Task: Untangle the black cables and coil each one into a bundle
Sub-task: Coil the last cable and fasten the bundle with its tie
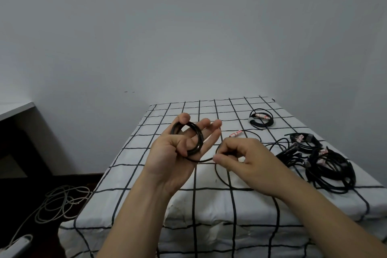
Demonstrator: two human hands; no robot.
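My left hand holds a small coil of black cable, with the loops lying across its fingers and the thumb pressing on top. From the coil a loose strand runs to my right hand, which pinches it between thumb and forefinger. That strand loops on over the cloth to a pink-and-white plug. At the right lies a tangled heap of black cables. A finished black bundle rests at the far right of the table.
The table wears a white cloth with a black grid and stands against a grey wall. On the dark floor to the left are a loose white cable and a white power strip. A white shelf edge juts in at left.
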